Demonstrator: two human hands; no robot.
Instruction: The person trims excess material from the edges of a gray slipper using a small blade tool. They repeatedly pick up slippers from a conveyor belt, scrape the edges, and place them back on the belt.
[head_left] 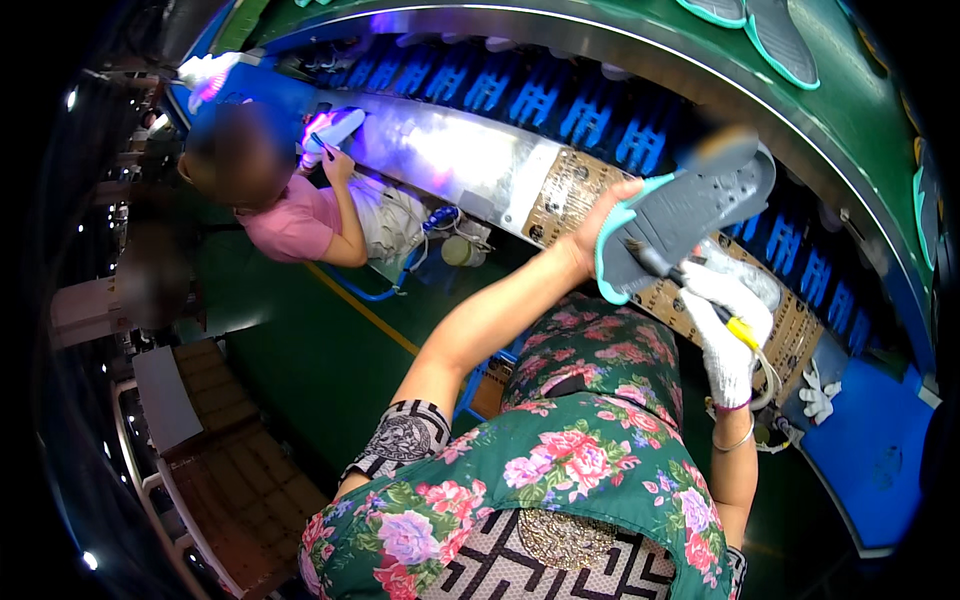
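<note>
My bare left hand (597,225) grips a grey shoe sole (690,208) by its teal-rimmed end, fingers wrapped round the edge. The sole is tilted above the bench, and its far end is blurred. My right hand (728,318), in a white knitted glove, is closed round a dark-handled brush (655,262). Its bristles are at the sole's inner face, near the teal-rimmed end. A yellow fitting (742,333) and a pale hose (770,380) hang from beneath the gloved hand.
Perforated brown board (570,190) covers the bench beside a shiny metal plate (440,150). Behind runs a row of blue racks (530,100). Teal-edged soles (782,45) lie on a green surface. A white glove (818,395) rests near a blue panel (870,450). A co-worker in pink (300,215) sits left.
</note>
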